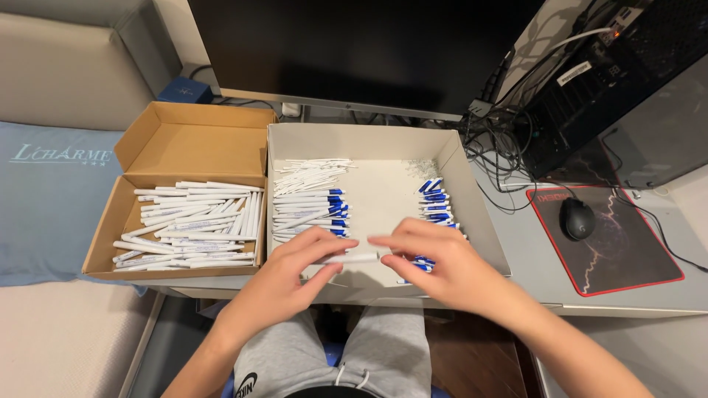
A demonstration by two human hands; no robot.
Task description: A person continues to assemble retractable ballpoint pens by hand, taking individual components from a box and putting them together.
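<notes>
Pen [354, 259], a white barrel lying level, is held between the two hands above the front edge of the white box [472, 177]. Its left end is pinched by the thumb and fingertips of the left hand [295, 269], whose fingers are curled in close around it rather than spread. Its right end is met by the fingertips of the right hand [435, 262], likewise drawn together in a pinch, with the palm turned down and the pen just left of it. Only the middle of the barrel is seen in the gap between the hands; whether a blue part is fitted at either end cannot be told. Inside the white box, white barrels [302, 177] are heaped at the back left, pens with blue ends [310, 210] are stacked in front of them, and blue parts [435, 199] lie along the right side, some just beyond the right hand's fingers. A brown box [147, 140] stands touching the white one on the left, and finished white pens [195, 225] are laid in it in rows. A monitor [354, 44] stands behind the boxes, and a mouse [577, 218] rests on a red-edged mat [641, 258] well to the right.
</notes>
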